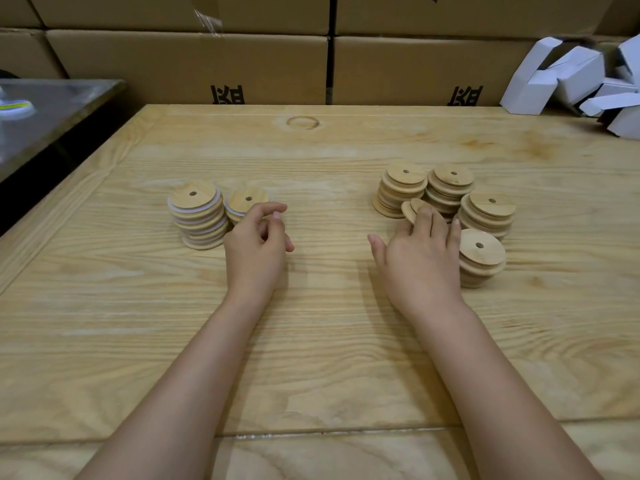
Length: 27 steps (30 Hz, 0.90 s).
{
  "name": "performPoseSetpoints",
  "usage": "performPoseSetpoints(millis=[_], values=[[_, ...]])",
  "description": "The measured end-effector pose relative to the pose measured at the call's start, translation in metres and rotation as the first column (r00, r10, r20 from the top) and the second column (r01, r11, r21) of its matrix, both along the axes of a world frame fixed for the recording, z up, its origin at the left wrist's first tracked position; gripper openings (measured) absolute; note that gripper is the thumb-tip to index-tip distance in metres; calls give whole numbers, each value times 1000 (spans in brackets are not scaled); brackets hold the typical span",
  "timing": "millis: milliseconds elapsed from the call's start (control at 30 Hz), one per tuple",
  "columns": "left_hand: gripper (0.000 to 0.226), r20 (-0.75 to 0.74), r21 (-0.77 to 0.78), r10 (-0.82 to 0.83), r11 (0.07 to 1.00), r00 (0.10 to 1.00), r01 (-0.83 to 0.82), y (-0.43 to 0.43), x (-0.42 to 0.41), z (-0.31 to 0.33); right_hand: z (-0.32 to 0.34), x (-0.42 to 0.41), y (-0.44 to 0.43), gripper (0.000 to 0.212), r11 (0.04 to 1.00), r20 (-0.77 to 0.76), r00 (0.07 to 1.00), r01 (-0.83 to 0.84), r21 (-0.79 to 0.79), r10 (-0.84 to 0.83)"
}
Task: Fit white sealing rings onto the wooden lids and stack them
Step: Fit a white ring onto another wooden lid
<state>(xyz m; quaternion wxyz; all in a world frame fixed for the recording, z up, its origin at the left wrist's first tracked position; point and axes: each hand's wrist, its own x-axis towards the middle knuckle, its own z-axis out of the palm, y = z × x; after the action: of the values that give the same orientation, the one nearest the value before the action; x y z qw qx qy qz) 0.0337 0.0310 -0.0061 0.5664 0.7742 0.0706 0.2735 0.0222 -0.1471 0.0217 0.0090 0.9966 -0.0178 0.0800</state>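
Two stacks of wooden lids with white sealing rings stand at the left: a tall stack (199, 216) and a short stack (246, 201). My left hand (258, 242) hovers just right of the short stack, fingers loosely curled and holding nothing. At the right are several stacks of bare wooden lids (403, 188), one of them a near stack (481, 256). A loose lid (410, 210) leans tilted against them. My right hand (422, 251) reaches over it with straight fingers, its fingertips touching the tilted lid and its thumb spread out to the left.
The lids sit on a pale wooden table (311, 341). Brown cardboard boxes (194, 64) form a wall behind it. Folded white cartons (581, 77) are piled at the back right. A dark, shiny table (45, 112) stands at the left.
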Motion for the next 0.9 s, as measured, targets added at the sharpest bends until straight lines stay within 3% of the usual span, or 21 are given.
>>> performPoseSetpoints(millis=[167,233,367,500,667,767,900], values=[[23,-9,-48,-119,992,993,118,-5,-5,5,6,-7,6,62,992,137,988,-83,99,69],[18,-42,-148,-243,961,969,234,-8,-7,7,8,-9,10,55,971,219,965,-179,156,142],[24,-100,-444,-464,812,880,378,-11,-7,14,6,-15,21,39,865,365,865,-443,236,343],[48,-103,-651,-559,663,823,370,-8,-4,19,2,-19,30,34,725,324,733,-667,171,598],[31,-63,-703,-575,605,816,373,-2,-3,18,0,-20,30,31,660,295,679,-730,176,672],[28,-85,-709,-543,622,835,332,-2,-2,19,1,-18,26,25,648,330,656,-747,152,679],[20,-143,-632,-582,676,801,378,-7,-5,18,-1,-17,26,34,659,329,673,-732,172,662]])
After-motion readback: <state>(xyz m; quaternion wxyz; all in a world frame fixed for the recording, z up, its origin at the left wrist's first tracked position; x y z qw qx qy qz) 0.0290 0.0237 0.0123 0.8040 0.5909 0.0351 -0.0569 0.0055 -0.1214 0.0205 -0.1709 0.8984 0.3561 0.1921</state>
